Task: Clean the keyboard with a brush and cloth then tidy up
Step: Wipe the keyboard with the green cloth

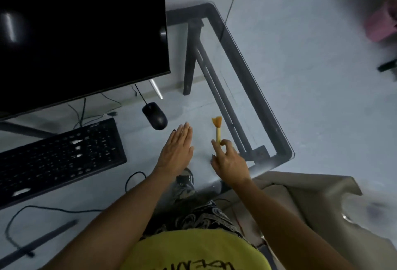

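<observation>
two hands over glass desk [253, 80]: my right hand [228, 159] pinches brush [217, 129] near the desk's right edge; my left hand [177, 147] lies flat, fingers straight, between mouse [155, 115] and brush.

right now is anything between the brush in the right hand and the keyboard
Yes, the left hand lies flat and open on the glass desk, between the brush pinched by the right hand and the keyboard. The mouse sits farther back, off the direct path.
</observation>
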`<action>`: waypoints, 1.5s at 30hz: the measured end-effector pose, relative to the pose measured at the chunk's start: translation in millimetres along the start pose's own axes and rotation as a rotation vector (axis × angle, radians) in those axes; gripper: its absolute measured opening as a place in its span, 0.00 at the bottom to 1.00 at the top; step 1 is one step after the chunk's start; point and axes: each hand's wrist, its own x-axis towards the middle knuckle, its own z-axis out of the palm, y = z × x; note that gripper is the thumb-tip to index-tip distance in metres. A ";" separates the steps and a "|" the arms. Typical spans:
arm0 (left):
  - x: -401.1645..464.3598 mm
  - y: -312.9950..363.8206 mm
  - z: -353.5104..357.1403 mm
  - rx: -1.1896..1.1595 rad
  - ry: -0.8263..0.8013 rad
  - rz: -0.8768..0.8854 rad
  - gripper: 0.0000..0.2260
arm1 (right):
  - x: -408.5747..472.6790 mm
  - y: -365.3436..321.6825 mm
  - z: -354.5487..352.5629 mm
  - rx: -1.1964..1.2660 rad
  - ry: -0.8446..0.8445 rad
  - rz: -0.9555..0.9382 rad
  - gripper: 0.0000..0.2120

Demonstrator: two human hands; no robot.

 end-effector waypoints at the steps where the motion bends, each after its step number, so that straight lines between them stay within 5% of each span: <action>1: 0.6 1.1 2.5 -0.007 0.014 -0.009 0.28 | 1.0 0.4 0.1 0.005 0.010 0.001 0.22; 8: 2.7 14.3 -22.3 0.001 0.013 -0.010 0.28 | 11.4 1.4 -23.1 0.095 -0.034 0.060 0.28; 11: 20.3 35.5 -82.6 -0.051 0.208 0.076 0.28 | 53.9 -3.1 -80.5 0.198 0.249 -0.001 0.27; 17: 49.2 63.6 -292.2 0.120 0.850 0.194 0.26 | 174.4 -35.2 -280.4 0.413 0.922 -0.148 0.21; 21: 43.3 35.2 -408.7 0.239 1.085 0.050 0.27 | 236.9 -72.2 -396.1 0.487 1.089 -0.277 0.18; 23: 40.4 16.7 -432.8 0.294 1.090 -0.047 0.27 | 265.5 -89.4 -421.6 0.456 1.015 -0.263 0.18; 28: 37.1 -19.8 -436.1 0.332 0.977 -0.279 0.30 | 335.5 -122.9 -429.4 0.475 0.386 -0.010 0.36; 32: 35.0 -29.3 -427.3 0.376 0.946 -0.322 0.31 | 358.5 -145.2 -420.8 0.411 0.252 0.083 0.47; 41: 33.3 -29.4 -428.4 0.330 0.944 -0.295 0.31 | 367.9 -166.9 -431.2 0.543 0.101 0.084 0.21; 45: 28.9 -29.5 -430.3 0.301 0.901 -0.268 0.32 | 361.3 -170.2 -445.6 0.896 0.188 -0.022 0.12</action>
